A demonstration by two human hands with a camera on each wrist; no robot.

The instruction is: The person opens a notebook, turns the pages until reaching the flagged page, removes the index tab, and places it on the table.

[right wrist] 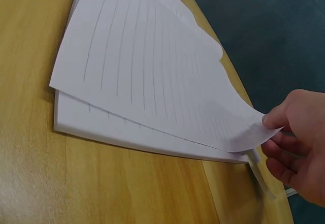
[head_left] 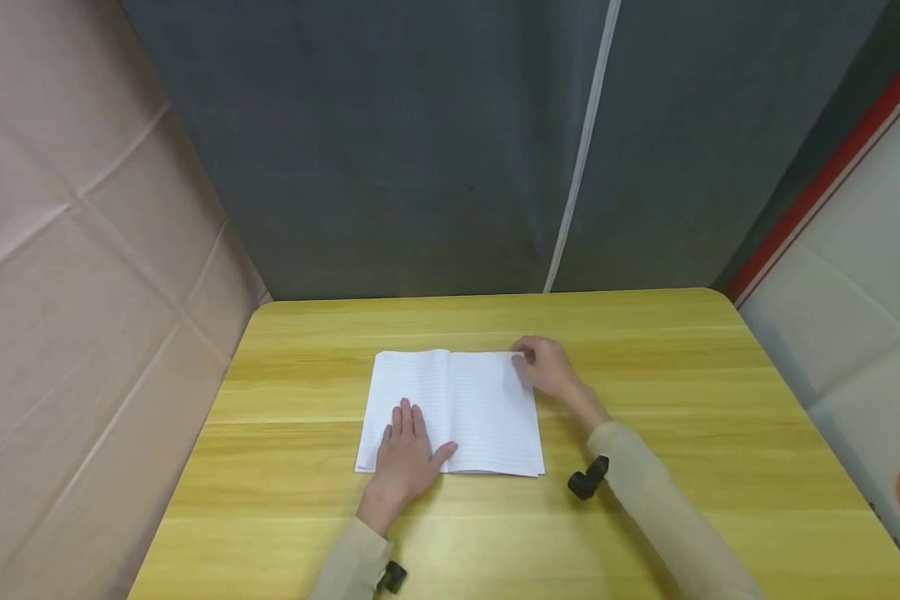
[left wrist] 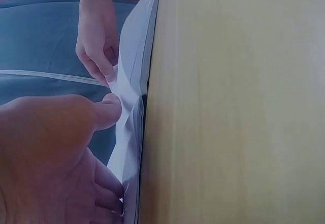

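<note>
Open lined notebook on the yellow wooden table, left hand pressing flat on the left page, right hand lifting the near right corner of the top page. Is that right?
Not quite. The right hand pinches the far right corner of the top page, not the near one; the head view shows it. The rest holds: the notebook lies open on the yellow wooden table, and the left hand presses flat on its left page.

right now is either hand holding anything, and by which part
The right hand pinches the far right corner of the top lined page of the open notebook, lifting it. The left hand lies flat on the left page, gripping nothing.
</note>
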